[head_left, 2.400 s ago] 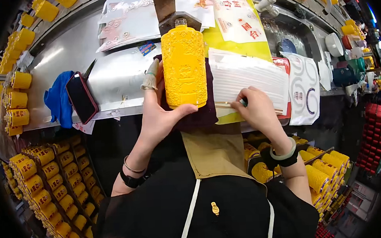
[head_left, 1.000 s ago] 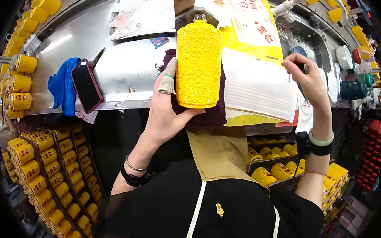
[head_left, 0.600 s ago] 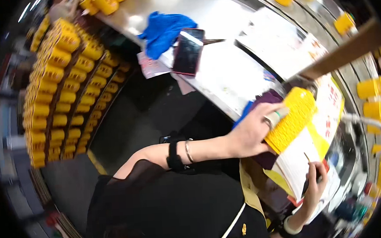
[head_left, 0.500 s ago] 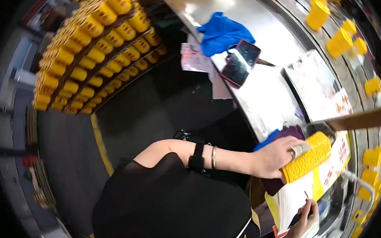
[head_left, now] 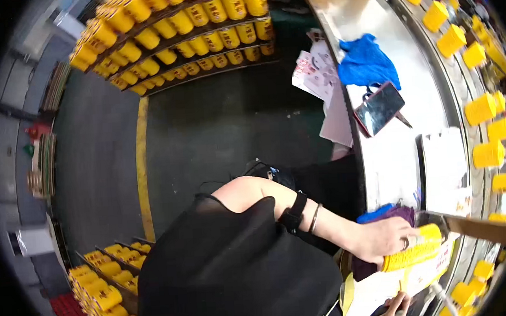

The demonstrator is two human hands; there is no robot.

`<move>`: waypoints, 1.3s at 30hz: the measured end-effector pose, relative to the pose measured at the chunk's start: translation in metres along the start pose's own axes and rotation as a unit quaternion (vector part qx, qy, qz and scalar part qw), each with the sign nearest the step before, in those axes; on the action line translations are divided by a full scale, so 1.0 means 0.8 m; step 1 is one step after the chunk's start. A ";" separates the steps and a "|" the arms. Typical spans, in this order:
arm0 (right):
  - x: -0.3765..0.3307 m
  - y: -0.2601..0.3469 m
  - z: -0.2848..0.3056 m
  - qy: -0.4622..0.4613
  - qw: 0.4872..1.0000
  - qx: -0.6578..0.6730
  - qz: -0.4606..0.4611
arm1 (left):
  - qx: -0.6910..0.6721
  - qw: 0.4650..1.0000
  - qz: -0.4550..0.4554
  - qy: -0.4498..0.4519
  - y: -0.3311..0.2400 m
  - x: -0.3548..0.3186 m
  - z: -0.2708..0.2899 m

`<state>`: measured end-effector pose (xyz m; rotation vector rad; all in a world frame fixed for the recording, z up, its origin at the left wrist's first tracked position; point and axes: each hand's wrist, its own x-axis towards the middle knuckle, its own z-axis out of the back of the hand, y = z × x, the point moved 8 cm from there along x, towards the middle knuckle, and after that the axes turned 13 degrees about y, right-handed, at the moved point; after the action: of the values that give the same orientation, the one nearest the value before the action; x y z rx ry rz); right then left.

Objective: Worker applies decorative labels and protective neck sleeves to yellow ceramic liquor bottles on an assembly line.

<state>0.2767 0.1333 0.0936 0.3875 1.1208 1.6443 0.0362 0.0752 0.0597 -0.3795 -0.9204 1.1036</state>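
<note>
The right hand [head_left: 396, 308] is cut off below; whether its fingers pinch anything I cannot tell. The left hand's [head_left: 386, 237] fingers clamp and partly hide the bottle [head_left: 411, 256] beside the cloth [head_left: 364, 270]; its neck blurs near a bar [head_left: 484, 229]. Farther, a phone [head_left: 381, 109] half hides a pointed tool [head_left: 403, 120].

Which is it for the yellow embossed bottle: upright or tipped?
Tipped. The bottle shows its long embossed side to the downward-looking head camera, with the left hand on it.

Yel. bottle [head_left: 414, 253] w/ rough surf.
</note>
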 end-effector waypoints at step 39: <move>-0.020 0.062 -0.098 -0.003 0.988 0.101 0.115 | -0.135 0.983 0.088 0.085 0.027 -0.002 0.016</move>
<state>0.1978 0.0819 0.0987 0.6737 1.2807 1.7319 0.0134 0.0809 0.0518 -0.7798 -0.8982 1.0888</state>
